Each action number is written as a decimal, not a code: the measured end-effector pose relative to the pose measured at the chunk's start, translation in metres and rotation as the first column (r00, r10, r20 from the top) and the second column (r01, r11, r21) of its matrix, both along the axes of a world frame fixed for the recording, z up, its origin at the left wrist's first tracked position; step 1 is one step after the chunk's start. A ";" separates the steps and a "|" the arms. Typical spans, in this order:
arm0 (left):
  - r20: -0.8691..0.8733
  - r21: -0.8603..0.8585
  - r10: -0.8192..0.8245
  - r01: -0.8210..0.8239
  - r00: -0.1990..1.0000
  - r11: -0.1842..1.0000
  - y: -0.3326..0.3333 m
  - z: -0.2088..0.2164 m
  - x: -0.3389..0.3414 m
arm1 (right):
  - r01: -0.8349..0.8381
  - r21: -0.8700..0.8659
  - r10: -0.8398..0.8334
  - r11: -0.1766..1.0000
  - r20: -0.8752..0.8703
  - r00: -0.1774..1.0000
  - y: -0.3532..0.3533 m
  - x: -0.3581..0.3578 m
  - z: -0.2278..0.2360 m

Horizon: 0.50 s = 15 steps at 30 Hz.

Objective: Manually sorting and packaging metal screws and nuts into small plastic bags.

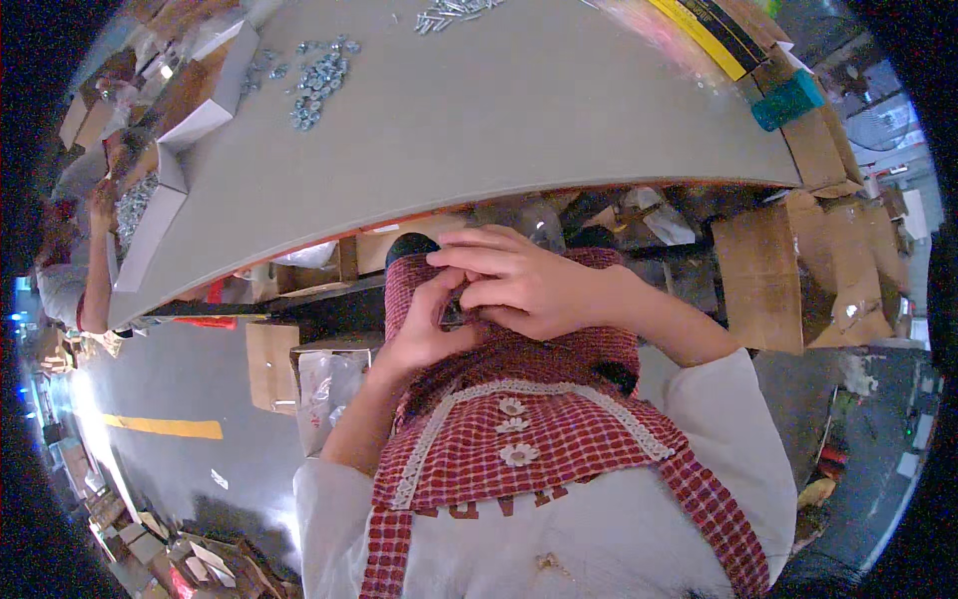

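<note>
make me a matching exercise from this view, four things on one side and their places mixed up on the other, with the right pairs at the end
Things
1. left hand and right hand
2. teal cylinder
3. pile of small metal pieces
4. yellow stripe

Places
A. by the right edge of the grey table
B. on the grey floor, to the person's left
C. close together over the lap, fingers bent
D. loose on the upper left part of the tabletop

Right pairs
1-C
2-A
3-D
4-B
</note>
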State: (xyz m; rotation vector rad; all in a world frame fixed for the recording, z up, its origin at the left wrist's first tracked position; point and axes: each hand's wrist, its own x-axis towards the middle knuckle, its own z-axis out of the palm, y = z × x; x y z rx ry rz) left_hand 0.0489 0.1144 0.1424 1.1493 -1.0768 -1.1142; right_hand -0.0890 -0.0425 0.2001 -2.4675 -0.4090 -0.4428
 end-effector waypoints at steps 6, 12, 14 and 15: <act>0.217 0.069 0.034 -0.050 0.975 0.996 -0.003 0.052 0.006 | 0.171 0.186 -0.174 0.968 0.000 0.985 -0.001 -0.005 0.023; 0.433 -0.156 0.409 -0.381 0.803 0.911 -0.019 0.083 -0.002 | 0.512 0.262 -0.494 0.818 -0.134 0.859 -0.011 -0.027 0.048; 0.339 -0.170 0.419 -0.383 0.842 0.908 -0.033 0.090 -0.010 | 0.527 0.314 -0.517 0.790 -0.120 0.847 -0.012 -0.031 0.048; 0.229 -0.125 0.413 -0.394 0.882 0.911 -0.038 0.095 -0.013 | 0.532 0.366 -0.531 0.763 -0.114 0.840 -0.012 -0.033 0.048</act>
